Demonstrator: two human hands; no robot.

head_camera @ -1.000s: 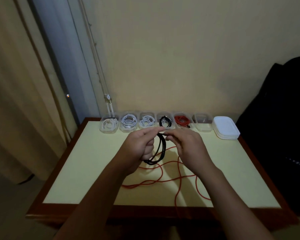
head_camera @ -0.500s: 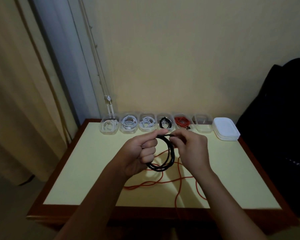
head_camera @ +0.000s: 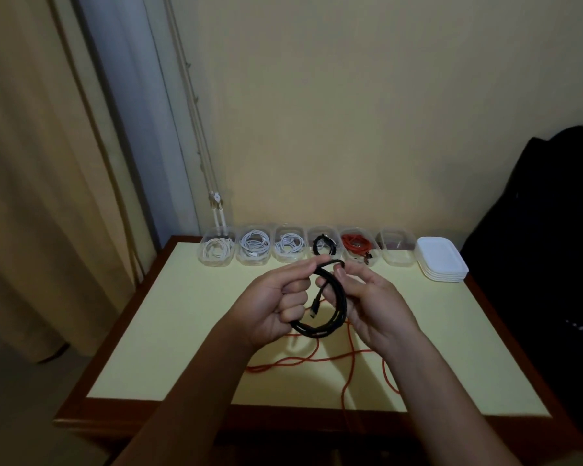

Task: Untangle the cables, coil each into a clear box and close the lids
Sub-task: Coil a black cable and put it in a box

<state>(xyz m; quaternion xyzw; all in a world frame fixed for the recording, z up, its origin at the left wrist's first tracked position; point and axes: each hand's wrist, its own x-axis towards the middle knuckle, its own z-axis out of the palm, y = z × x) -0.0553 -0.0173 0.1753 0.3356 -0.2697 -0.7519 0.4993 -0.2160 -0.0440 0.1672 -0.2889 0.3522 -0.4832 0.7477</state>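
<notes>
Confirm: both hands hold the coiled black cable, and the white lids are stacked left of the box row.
No: the head view shows the white lids stacked right of the box row. The left hand and right hand do hold the coiled black cable.

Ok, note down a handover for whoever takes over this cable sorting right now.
Left hand grips the part-coiled black cable above the table. Right hand pinches the top of its loop; one plug end dangles inside.
A loose red cable lies on the table under the hands.
Done: five clear boxes at the back hold coiled cables.
Left: finish this coil, coil the red cable, box both. Only the rightmost box looks empty. The lids are stacked far right; no box appears lidded.
</notes>
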